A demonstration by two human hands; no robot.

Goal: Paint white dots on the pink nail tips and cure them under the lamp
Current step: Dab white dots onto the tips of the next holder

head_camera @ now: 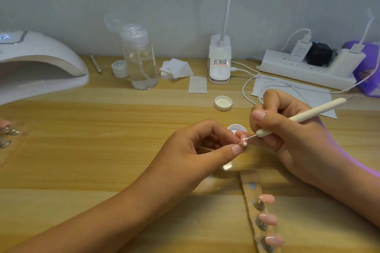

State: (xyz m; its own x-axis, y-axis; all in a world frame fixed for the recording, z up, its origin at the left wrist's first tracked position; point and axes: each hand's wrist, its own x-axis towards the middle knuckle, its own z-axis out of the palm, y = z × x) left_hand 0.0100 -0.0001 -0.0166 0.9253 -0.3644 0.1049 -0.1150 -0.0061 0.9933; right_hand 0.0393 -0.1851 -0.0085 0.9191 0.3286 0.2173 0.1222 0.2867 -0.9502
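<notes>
While the left grip (195, 146) pinches one pink nail tip (305, 142) between thumb and forefinger, the right grip (287, 129) clasps the dotting tool (308, 114) pen-fashion, with its fine point resting on the tip's surface, where small white marks show. An open pot of white gel (237, 129) stands on the counter (102, 129) just behind the two grips, its lid (223, 103) farther back. Three more pink tips (268, 219) sit on a holder strip (249, 178) near the right forearm, on the near side of the right grip. The curing lamp (37, 63) stands well to the left of the left grip. The step in hand appears to be dotting; curing is not yet done. The chief hazard is probably smearing. The left thumb lies just beside the wet marks, so a small shift of the pinch could drag them. An overloaded point, or too firm a press, would likely spread a dot into a blob. A tremor in either grip could skate the point sideways. The right forearm, if it drops, could brush the tips on the strip. Carriage to the distant lamp also risks contact with the uncured gel.
</notes>
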